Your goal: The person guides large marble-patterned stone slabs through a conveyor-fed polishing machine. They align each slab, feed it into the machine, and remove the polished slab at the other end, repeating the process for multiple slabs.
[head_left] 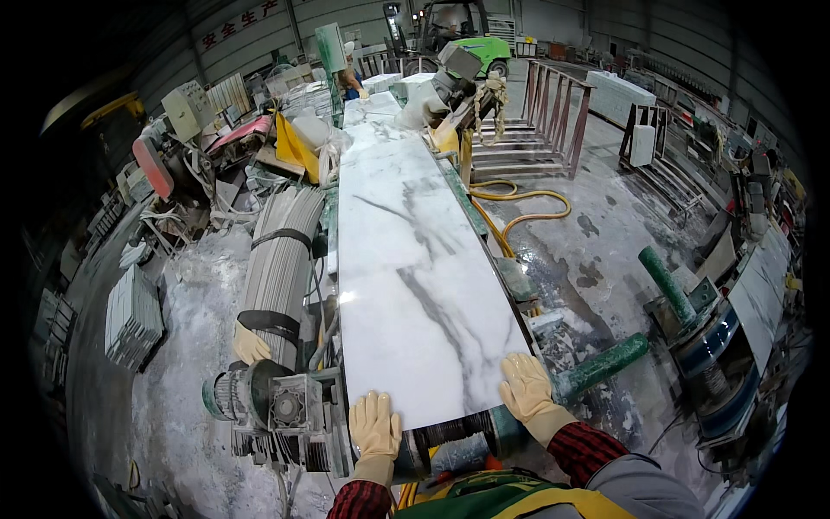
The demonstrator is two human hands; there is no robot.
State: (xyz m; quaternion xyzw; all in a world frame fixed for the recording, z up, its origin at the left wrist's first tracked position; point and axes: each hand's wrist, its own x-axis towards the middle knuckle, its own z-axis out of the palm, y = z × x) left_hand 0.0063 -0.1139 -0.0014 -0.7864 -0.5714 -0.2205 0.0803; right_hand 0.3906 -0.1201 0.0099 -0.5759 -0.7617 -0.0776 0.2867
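Head view, looking down: long white slab (415, 277) with grey veins, lying flat on a narrow machine bed and running away toward the far end of the hall. Near end of slab over a dark roller (454, 430). Left hand (374, 424), in a cream glove, fingers flat and spread, resting on the slab's near left corner; grip open, clasping nothing. Right hand (525, 387), gloved alike, palm down with fingers splayed at the slab's near right edge; grip likewise open, only pressing. Plaid sleeves behind both wrists. Just left of the left hand, a grey motor (264, 400). Further left, a strapped bundle of thin grey strips (281, 259). Right of the right hand, a green bar (601, 366) sticking out. Beyond, yellow hose (519, 203) curling on wet, dusty floor (605, 225). Far off, a green forklift (471, 43).
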